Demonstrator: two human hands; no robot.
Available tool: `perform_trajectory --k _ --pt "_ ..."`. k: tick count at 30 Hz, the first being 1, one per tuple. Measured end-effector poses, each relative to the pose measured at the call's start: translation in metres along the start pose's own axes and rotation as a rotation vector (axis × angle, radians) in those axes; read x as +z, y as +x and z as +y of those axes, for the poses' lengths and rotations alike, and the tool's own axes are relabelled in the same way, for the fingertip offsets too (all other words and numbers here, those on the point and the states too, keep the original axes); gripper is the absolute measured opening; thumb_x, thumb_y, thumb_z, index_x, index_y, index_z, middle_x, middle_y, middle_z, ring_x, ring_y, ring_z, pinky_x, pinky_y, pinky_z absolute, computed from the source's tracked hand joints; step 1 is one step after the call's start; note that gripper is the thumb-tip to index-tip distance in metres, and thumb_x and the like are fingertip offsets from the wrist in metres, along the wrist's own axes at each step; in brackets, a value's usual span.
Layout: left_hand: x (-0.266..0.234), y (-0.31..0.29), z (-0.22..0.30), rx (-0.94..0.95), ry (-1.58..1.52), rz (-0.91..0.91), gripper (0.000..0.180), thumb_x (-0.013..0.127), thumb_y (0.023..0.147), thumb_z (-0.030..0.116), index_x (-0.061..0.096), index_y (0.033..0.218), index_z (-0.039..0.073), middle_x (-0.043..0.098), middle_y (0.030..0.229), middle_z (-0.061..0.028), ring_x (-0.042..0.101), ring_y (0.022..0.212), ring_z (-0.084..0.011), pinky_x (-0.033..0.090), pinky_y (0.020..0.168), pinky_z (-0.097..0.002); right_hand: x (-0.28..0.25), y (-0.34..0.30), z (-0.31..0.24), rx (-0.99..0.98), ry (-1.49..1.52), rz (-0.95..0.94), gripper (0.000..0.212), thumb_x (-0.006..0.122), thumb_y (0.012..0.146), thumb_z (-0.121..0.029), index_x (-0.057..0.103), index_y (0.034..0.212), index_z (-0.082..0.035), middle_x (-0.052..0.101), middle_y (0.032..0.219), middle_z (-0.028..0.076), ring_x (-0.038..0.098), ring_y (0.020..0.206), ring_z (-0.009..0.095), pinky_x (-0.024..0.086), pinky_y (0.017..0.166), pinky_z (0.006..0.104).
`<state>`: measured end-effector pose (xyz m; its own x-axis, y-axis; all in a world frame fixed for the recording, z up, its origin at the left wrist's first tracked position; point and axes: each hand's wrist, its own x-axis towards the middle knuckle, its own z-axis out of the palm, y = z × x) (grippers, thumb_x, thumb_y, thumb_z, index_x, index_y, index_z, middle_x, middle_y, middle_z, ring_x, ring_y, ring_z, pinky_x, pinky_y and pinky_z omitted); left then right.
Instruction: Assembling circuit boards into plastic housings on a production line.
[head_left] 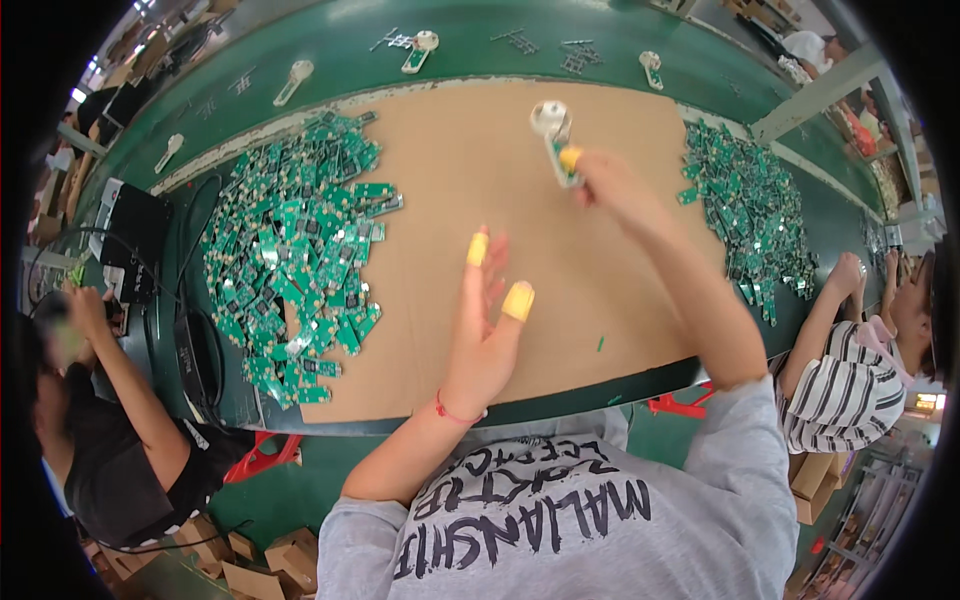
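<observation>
Right hand point(605, 180) pinches a small green board with a white round end point(553, 135) up over the brown table point(450, 180), probably for a look; left hand point(485, 320) hovers spread wide, empty, yellow finger cots point(518, 300) likely shielding parts.

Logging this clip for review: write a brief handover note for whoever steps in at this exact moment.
Right hand holds a small green board with a white round part above the brown mat.
Left hand is open and empty, with yellow finger caps.
Large pile of green boards lies left on the mat; a smaller pile lies right.
Finished white-headed pieces lie along the green belt.
Both piles remain.
</observation>
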<state>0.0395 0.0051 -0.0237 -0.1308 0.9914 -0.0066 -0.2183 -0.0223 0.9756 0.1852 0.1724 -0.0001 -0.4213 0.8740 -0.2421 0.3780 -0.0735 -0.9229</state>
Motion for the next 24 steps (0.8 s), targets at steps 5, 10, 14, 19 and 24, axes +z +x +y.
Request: perform_trajectory --k 5,10,14,19,24 --pt "-0.001 -0.005 -0.002 -0.015 0.004 -0.049 0.056 0.049 0.087 0.011 0.022 0.136 0.006 0.030 0.138 -0.0099 0.029 0.128 -0.0218 0.027 0.100 -0.0369 -0.098 0.106 0.011 -0.015 -0.313 0.327 0.027 0.046 0.084 -0.026 0.054 0.070 -0.005 0.046 0.058 -0.001 0.040 0.053 0.008 0.030 0.048 0.0235" --pt "0.003 -0.006 0.003 -0.039 -0.048 -0.098 0.049 0.050 0.086 0.009 0.032 0.131 0.005 0.036 0.132 -0.0080 0.035 0.123 -0.0205 0.030 0.098 -0.0343 -0.102 0.165 0.011 0.020 -0.504 0.259 0.029 0.047 0.082 -0.027 0.057 0.074 -0.002 0.051 0.064 0.004 0.047 0.058 0.015 0.037 0.054 0.0306" --pt "-0.005 -0.007 0.006 -0.052 -0.023 -0.094 0.046 0.050 0.086 0.008 0.036 0.129 0.005 0.037 0.132 -0.0079 0.036 0.120 -0.0197 0.031 0.096 -0.0328 -0.032 0.212 -0.011 -0.080 -0.657 0.083 0.035 0.047 0.082 -0.032 0.063 0.082 -0.001 0.061 0.075 0.014 0.057 0.070 0.026 0.044 0.066 0.0365" --pt "-0.001 -0.003 0.006 -0.073 -0.041 -0.111 0.044 0.050 0.085 0.007 0.038 0.127 0.005 0.040 0.128 -0.0072 0.038 0.118 -0.0195 0.033 0.095 -0.0306 -0.039 0.273 -0.001 0.055 -0.868 0.369 0.044 0.045 0.083 -0.039 0.063 0.100 -0.003 0.060 0.105 0.019 0.057 0.097 0.033 0.044 0.084 0.0389" --pt "0.001 0.001 0.009 -0.064 -0.059 -0.164 0.041 0.049 0.086 0.007 0.040 0.125 0.005 0.041 0.127 -0.0070 0.039 0.117 -0.0190 0.033 0.094 -0.0303 -0.087 0.273 0.010 -0.079 -0.841 0.277 0.040 0.041 0.083 -0.037 0.065 0.088 -0.006 0.064 0.092 0.014 0.059 0.091 0.031 0.044 0.078 0.0410"
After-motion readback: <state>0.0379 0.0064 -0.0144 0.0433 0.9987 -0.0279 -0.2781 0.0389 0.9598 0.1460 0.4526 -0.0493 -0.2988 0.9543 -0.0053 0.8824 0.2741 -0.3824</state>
